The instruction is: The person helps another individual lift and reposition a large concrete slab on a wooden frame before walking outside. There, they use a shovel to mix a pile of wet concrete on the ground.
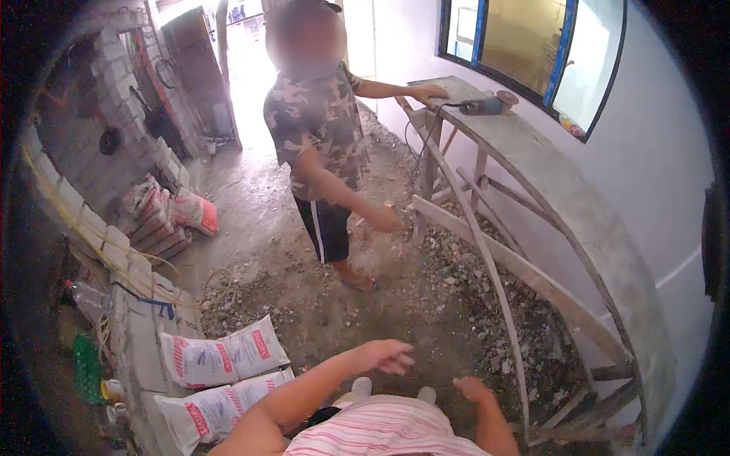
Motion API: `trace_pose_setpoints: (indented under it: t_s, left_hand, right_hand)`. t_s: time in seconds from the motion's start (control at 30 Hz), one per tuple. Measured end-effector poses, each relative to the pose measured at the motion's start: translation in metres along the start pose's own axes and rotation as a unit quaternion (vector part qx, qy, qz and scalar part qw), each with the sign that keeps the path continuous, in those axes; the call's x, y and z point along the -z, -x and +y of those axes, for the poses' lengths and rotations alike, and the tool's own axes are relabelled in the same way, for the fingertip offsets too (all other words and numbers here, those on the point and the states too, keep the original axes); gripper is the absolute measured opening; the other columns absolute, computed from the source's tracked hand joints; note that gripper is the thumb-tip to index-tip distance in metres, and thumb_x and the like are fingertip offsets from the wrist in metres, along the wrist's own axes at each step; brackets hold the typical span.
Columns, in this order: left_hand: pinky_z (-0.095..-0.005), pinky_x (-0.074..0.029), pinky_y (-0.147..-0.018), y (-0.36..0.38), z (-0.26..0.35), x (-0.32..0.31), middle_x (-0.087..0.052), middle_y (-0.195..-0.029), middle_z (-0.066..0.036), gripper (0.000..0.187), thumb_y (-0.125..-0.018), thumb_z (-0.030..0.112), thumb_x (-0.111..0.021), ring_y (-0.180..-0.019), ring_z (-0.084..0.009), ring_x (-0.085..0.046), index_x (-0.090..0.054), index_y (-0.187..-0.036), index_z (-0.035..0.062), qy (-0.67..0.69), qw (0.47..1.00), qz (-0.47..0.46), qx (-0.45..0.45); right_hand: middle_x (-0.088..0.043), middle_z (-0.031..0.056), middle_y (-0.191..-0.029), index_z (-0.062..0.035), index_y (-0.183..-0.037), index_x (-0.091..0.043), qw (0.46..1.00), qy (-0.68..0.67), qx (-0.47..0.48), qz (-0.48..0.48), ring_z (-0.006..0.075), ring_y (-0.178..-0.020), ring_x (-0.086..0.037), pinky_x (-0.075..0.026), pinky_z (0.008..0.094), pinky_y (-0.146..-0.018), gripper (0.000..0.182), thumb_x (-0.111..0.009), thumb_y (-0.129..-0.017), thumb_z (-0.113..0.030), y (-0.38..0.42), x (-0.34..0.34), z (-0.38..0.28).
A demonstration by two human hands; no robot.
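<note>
My left hand (386,356) hangs in front of my striped shirt, its fingers loosely bent and apart, with nothing in it. My right hand (473,389) is low on the other side, nearest to the scaffold-like bench; its fingers are partly hidden and I see nothing held. Left of my left arm lie white printed sacks (224,353). A co-worker (323,137) in a camouflage shirt stands facing me, one hand on the bench top (566,159) and the other held low. An angle grinder (487,104) lies on that bench, its cord hanging down.
Rubble (487,319) covers the ground under the bench's wooden braces (525,281). Grey blocks form a low wall (144,304) on the left, with a green plastic bottle (88,368) beside it. Red and white bags (194,211) lie farther back. A window (532,45) is above the bench.
</note>
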State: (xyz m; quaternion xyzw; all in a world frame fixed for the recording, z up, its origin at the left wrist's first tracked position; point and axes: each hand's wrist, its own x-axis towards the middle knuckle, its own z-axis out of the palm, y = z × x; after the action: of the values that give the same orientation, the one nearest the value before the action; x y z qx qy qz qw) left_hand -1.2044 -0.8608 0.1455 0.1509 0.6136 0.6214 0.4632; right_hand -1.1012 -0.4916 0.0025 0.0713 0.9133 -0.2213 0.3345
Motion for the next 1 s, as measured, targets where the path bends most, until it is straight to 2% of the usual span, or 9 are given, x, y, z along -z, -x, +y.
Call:
trace_pose_setpoints:
  t_s: [0.03, 0.1, 0.13, 0.3, 0.43, 0.53, 0.6, 0.83, 1.0]
  left_hand:
    - [-0.0435, -0.043, -0.091, 0.0, -0.032, 0.017, -0.055, -0.125, -0.016, 0.065, -0.088, 0.056, -0.046, -0.107, -0.0297, -0.059, -0.049, -0.13, 0.0071, -0.253, 0.961, 0.112, 0.005]
    - [-0.0431, -0.042, -0.093, 0.049, 0.004, 0.015, -0.054, -0.127, -0.018, 0.068, -0.082, 0.058, -0.053, -0.109, -0.0313, -0.058, -0.054, -0.125, 0.0057, -0.588, 0.744, 0.047, 0.313]
    - [-0.0426, -0.042, -0.094, 0.057, -0.03, 0.035, -0.055, -0.126, -0.018, 0.071, -0.08, 0.059, -0.055, -0.111, -0.0321, -0.056, -0.054, -0.124, 0.0049, -0.564, 0.756, 0.002, 0.331]
    - [-0.0433, -0.043, -0.093, 0.092, -0.103, 0.02, -0.06, -0.117, -0.018, 0.067, -0.077, 0.055, -0.058, -0.11, -0.0349, -0.056, -0.055, -0.12, 0.0031, -0.419, 0.861, 0.103, 0.271]
    - [-0.0433, -0.045, -0.089, 0.073, -0.098, -0.002, -0.06, -0.115, -0.019, 0.06, -0.079, 0.048, -0.059, -0.108, -0.0351, -0.057, -0.054, -0.12, 0.0039, -0.427, 0.856, 0.086, 0.277]
    - [-0.043, -0.046, -0.087, 0.039, -0.137, -0.012, -0.061, -0.113, -0.02, 0.057, -0.08, 0.044, -0.059, -0.105, -0.036, -0.058, -0.052, -0.12, 0.0053, -0.426, 0.874, 0.051, 0.228]
    - [-0.0433, -0.046, -0.086, 0.031, -0.107, -0.024, -0.061, -0.112, -0.02, 0.056, -0.08, 0.043, -0.059, -0.104, -0.0361, -0.058, -0.052, -0.121, 0.0056, -0.422, 0.877, 0.057, 0.221]
    - [-0.0448, -0.046, -0.086, 0.025, -0.047, -0.049, -0.061, -0.111, -0.019, 0.053, -0.08, 0.042, -0.058, -0.104, -0.0358, -0.058, -0.052, -0.119, 0.0074, -0.44, 0.865, 0.102, 0.218]
    - [-0.0447, -0.045, -0.087, 0.021, -0.064, -0.052, -0.061, -0.114, -0.019, 0.053, -0.081, 0.044, -0.058, -0.105, -0.0359, -0.057, -0.053, -0.119, 0.009, -0.421, 0.876, 0.109, 0.207]
  right_hand:
    - [-0.065, 0.0193, -0.098, 0.0003, -0.104, -0.064, 0.994, -0.093, -0.023, -0.052, 0.0313, -0.091, -0.063, -0.047, 0.0423, -0.08, 0.048, -0.049, -0.09, -0.043, 0.0, -0.038, 0.032]
    - [-0.065, 0.0194, -0.103, -0.0004, -0.104, -0.063, 0.962, -0.218, -0.135, -0.099, 0.0335, -0.09, -0.063, -0.048, 0.044, -0.078, 0.05, -0.042, -0.092, -0.045, 0.026, -0.059, 0.034]
    - [-0.064, 0.0192, -0.106, -0.0005, -0.106, -0.062, 0.938, -0.249, -0.224, -0.093, 0.0349, -0.091, -0.063, -0.048, 0.0446, -0.079, 0.052, -0.039, -0.093, -0.045, 0.061, -0.047, 0.004]
    - [-0.067, 0.0161, -0.085, -0.0042, -0.102, -0.064, 0.993, 0.078, 0.059, -0.068, 0.0336, -0.074, -0.063, -0.049, 0.0434, -0.066, 0.054, -0.045, -0.089, -0.053, 0.037, -0.181, 0.135]
    - [-0.067, 0.018, -0.088, -0.0024, -0.103, -0.063, 0.992, -0.029, 0.067, -0.101, 0.0347, -0.076, -0.064, -0.049, 0.0458, -0.068, 0.052, -0.04, -0.092, -0.047, 0.021, -0.177, 0.151]
    - [-0.065, 0.0182, -0.089, -0.0053, -0.094, -0.062, 0.935, -0.269, -0.197, -0.117, 0.0369, -0.082, -0.064, -0.05, 0.0475, -0.07, 0.033, -0.055, -0.082, -0.035, 0.029, -0.097, 0.094]
    - [-0.064, 0.0167, -0.081, -0.0042, -0.088, -0.061, 0.971, 0.175, 0.161, 0.007, 0.036, -0.077, -0.063, -0.049, 0.0484, -0.065, 0.028, -0.058, -0.078, -0.029, 0.022, -0.073, 0.089]
    - [-0.065, 0.0147, -0.079, -0.0037, -0.085, -0.061, 0.966, 0.15, 0.196, 0.072, 0.0331, -0.071, -0.064, -0.048, 0.0435, -0.06, 0.023, -0.061, -0.079, -0.026, -0.009, -0.06, 0.124]
    - [-0.061, 0.0093, -0.067, -0.004, -0.076, -0.062, 0.95, -0.278, -0.137, -0.024, 0.0211, -0.057, -0.057, -0.046, 0.0373, -0.055, 0.034, -0.053, -0.091, -0.033, 0.008, -0.084, 0.14]
